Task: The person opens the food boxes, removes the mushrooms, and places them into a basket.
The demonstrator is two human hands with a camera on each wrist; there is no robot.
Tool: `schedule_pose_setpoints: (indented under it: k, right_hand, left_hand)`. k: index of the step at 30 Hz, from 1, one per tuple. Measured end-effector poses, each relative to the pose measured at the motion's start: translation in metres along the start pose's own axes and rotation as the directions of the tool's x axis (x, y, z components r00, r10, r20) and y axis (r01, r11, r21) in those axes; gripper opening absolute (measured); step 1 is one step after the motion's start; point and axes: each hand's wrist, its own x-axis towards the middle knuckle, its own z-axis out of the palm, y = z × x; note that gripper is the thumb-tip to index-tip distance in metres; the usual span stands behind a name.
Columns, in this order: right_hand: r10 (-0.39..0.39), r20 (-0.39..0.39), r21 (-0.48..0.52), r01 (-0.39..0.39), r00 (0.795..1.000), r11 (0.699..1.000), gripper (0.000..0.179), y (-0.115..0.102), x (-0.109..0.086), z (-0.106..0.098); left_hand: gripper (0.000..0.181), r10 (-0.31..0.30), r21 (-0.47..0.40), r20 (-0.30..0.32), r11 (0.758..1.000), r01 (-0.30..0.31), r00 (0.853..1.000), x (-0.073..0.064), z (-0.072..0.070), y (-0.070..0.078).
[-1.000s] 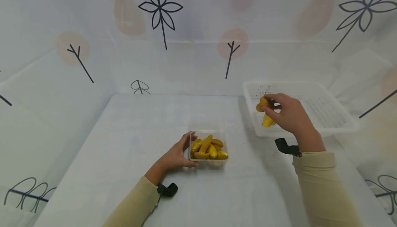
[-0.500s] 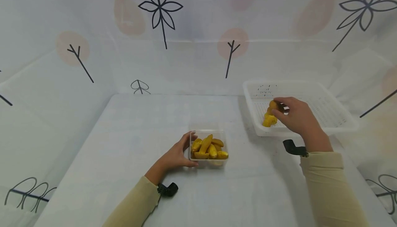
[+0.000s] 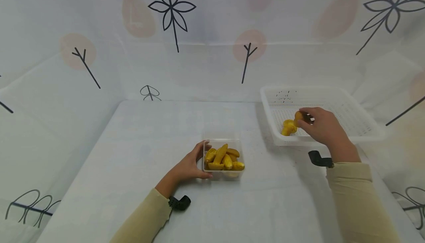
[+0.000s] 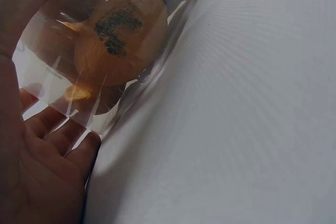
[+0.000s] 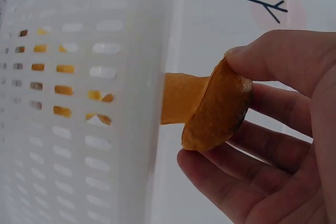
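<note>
left hand (image 3: 187, 168): lower middle of the head view, fingers curled against the left wall of the clear plastic box (image 3: 223, 155), thumb over its rim; the left wrist view shows the same, palm and fingers pressed to the see-through wall with yellow pieces behind it.
right hand (image 3: 321, 126): right of centre in the head view, over the white perforated basket (image 3: 345, 107); thumb and fingertips pinch one yellow-orange piece (image 3: 298, 116), which the right wrist view (image 5: 215, 106) shows held clear, just beside the basket's slotted wall.
clear plastic box: stands on the white table (image 3: 132, 169) at the middle of the frame, holding a small heap of yellow pieces (image 3: 224, 158); i count about six but they overlap, so i can't be sure.
white perforated basket: upper right of the table, well apart from the box; one more loose yellow piece (image 3: 288, 128) lies in its near-left corner, just beside the pinched one. the rest of its floor shows only holes.
what looks done: most of the pieces sit in one container, so by my reckoning the sorting is well along.
what looks left: the pinched piece is not set down anywhere yet, and whether it is coming out of the basket or going in i cannot tell from here. either way, i'd judge only a piece or two separates this from one container holding everything.
odds: black wrist mounts (image 3: 318, 159) show by both cream sleeves.
</note>
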Motion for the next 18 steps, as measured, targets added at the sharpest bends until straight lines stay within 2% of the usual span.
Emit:
schedule_pose_setpoints:
  k: [5, 13, 18]
  right_hand:
    - [0.027, 0.021, -0.018, -0.026, 0.999, 0.999, 0.057, 0.005, 0.002, 0.002]
    - [0.02, 0.03, -0.033, -0.019, 0.999, 0.999, 0.053, 0.015, 0.007, 0.005]
    - [0.023, 0.069, -0.045, -0.02, 0.997, 0.999, 0.055, 0.019, 0.009, 0.003]
  left_hand:
    - [0.107, -0.003, 0.007, 0.008, 1.0, 0.003, 1.0, 0.0, -0.001, 0.0]
    - [0.107, 0.003, 0.002, 0.012, 1.0, -0.003, 1.0, 0.001, -0.001, -0.001]
    - [0.107, 0.006, 0.0, 0.011, 1.0, -0.006, 1.0, 0.001, -0.001, 0.0]
